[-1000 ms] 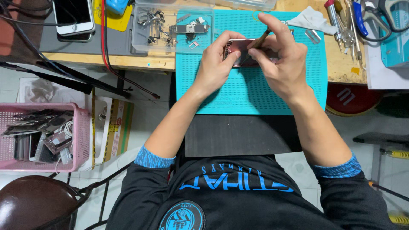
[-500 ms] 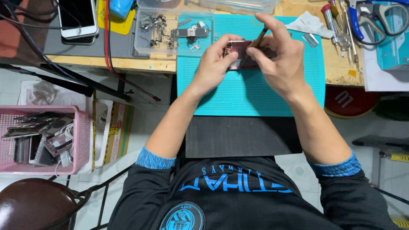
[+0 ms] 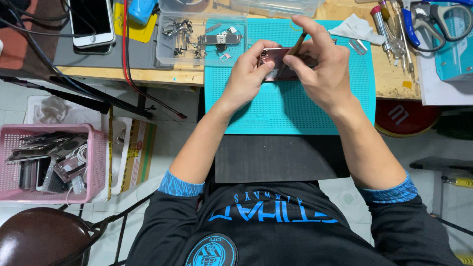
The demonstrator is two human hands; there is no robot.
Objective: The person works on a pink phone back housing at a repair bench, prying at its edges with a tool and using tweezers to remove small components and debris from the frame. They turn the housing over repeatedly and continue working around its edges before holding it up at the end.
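Pinkish phone frame (image 3: pixel 274 63), long axis three-to-nine o'clock, pinched by left hand (image 3: pixel 249 74); right hand (image 3: pixel 322 69) grips thin tool (image 3: pixel 294 50) at three o'clock.

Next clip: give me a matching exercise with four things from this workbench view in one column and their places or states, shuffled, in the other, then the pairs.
Things:
1. pink basket
2. white phone
3. thin tool
4. clear tray

Places or states:
A. pinched in the right hand, tip on the small device that the left hand steadies
B. on the bench, holding small metal parts
C. down beside the bench, full of old phone parts
D. lying screen up at the bench's far left

Pairs: 1-C, 2-D, 3-A, 4-B
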